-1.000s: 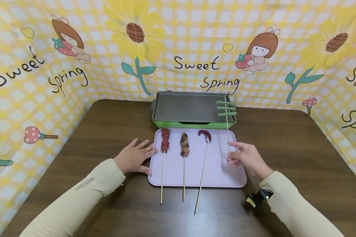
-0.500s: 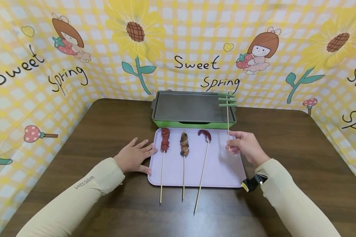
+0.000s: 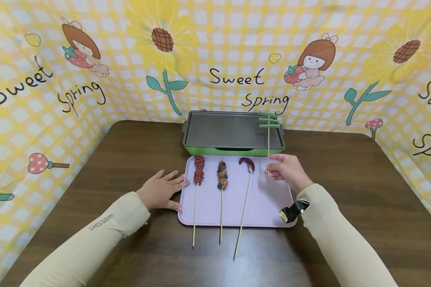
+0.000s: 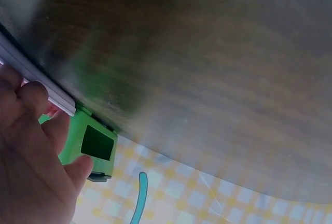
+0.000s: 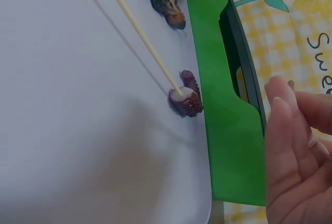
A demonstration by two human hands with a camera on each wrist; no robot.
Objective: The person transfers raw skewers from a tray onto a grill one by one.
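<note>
My right hand [image 3: 289,169] pinches the lower part of a thin wooden skewer [image 3: 268,141] with green bean-like pieces [image 3: 269,120] across its top. These pieces are over the right end of the green grill's dark plate [image 3: 222,129]; whether they touch it I cannot tell. At the left edge of the lilac tray [image 3: 262,209], my left hand [image 3: 161,191] lies with fingers spread and fingertips at the rim. On the tray are a red meat skewer [image 3: 199,170], a brown mushroom-like skewer [image 3: 222,175] and an octopus tentacle skewer [image 3: 248,163].
The green grill body [image 3: 201,150] stands directly behind the tray, near the patterned cloth [image 3: 237,52] at the back. Skewer sticks [image 3: 237,243] stick out past the tray's front edge over the brown wooden table [image 3: 129,143].
My right hand has moved forward and somewhat left, carrying the green skewer farther over the grill plate. The left hand and the skewers on the tray stay where they were.
</note>
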